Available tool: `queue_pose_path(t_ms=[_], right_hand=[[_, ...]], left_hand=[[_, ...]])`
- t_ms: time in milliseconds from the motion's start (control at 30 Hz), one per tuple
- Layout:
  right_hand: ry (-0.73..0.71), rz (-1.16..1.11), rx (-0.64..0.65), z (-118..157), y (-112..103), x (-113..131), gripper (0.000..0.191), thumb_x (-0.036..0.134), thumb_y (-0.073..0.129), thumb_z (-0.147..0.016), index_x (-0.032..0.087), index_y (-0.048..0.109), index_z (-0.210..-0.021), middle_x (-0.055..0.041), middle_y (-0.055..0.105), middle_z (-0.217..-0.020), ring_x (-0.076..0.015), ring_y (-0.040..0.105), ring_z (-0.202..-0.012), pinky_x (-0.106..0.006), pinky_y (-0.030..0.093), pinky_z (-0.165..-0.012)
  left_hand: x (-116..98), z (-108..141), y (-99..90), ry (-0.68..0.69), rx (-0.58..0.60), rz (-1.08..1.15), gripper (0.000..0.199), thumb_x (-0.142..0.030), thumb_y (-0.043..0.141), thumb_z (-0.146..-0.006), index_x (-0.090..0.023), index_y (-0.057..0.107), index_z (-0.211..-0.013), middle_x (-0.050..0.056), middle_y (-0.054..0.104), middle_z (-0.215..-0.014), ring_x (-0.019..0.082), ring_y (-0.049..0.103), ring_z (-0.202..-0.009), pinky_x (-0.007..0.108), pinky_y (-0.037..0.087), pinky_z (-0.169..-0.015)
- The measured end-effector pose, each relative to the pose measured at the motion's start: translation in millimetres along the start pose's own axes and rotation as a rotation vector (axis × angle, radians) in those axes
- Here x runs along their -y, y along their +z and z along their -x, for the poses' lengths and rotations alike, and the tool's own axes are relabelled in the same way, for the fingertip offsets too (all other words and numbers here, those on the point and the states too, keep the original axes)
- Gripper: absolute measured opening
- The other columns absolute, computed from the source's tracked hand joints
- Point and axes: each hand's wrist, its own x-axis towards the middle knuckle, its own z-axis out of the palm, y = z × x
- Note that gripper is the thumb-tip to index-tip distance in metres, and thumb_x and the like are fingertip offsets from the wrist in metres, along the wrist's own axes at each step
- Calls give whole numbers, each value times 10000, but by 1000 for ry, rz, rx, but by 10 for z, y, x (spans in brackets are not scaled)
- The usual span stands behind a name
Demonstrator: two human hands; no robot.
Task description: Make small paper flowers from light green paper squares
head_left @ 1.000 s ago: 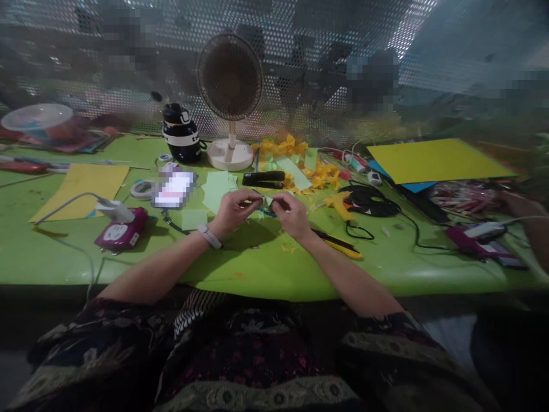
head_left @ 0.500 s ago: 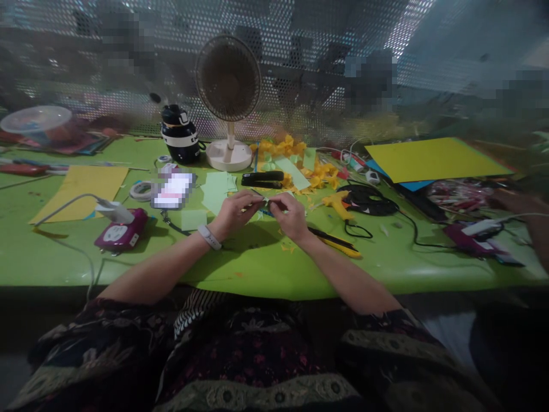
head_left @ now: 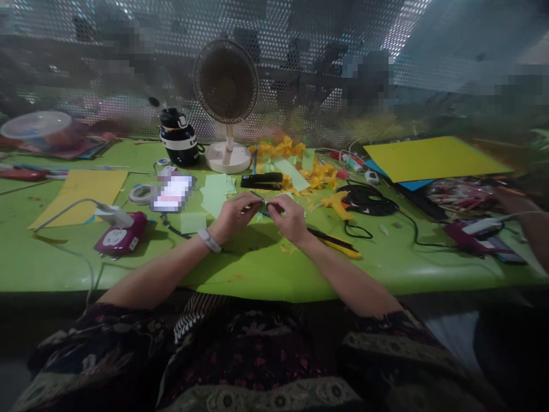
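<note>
My left hand [head_left: 237,216] and my right hand [head_left: 287,216] meet over the middle of the green table, fingertips nearly touching. Between them they pinch a small pale green piece of paper [head_left: 265,202], mostly covered by the fingers. Just beyond lies a black stapler [head_left: 261,181]. Pale green paper sheets [head_left: 213,194] are left of the stapler, and a smaller green paper square [head_left: 193,222] is beside my left wrist. Yellow paper flowers [head_left: 323,174] are heaped behind my right hand. A yellow cutter knife [head_left: 338,245] lies by my right forearm, with a yellow glue gun [head_left: 337,203] farther back.
A fan [head_left: 227,157] and a dark bottle [head_left: 178,140] stand at the back. Left are a phone [head_left: 172,193], a tape roll [head_left: 140,194] and a purple power socket [head_left: 122,234]. Yellow sheets [head_left: 437,160] lie right, near another person's arm [head_left: 525,214]. Cables cross the table [head_left: 257,274].
My view has shifted slightly. Both hands stay together at the same place, with only small finger movement around the green paper piece.
</note>
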Motion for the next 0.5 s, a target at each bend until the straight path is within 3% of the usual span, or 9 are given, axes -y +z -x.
queue_pose_path(t_ms=[367,500], right_hand=[[-4,24,-10,8,21,2,202,323,551,-975,238,733,-987,-88,751,-983,-237,702,-924,-391,574,-818],[0,2,-22,8,40,32,228,348,544,-980,235,741,-989,-102,759,-998,-244,710,-937,-404,585,-830]], left_hand=[[5,18,-25,-114,-8,-12,180,-367,705,-885,-236,801,-962,74,796,-908,200,735,-792,335,584,-786],[8,24,-23,-91,-15,-25,185,-347,682,-894,-226,803,-966,75,801,-911,201,743,-802,330,587,-788]])
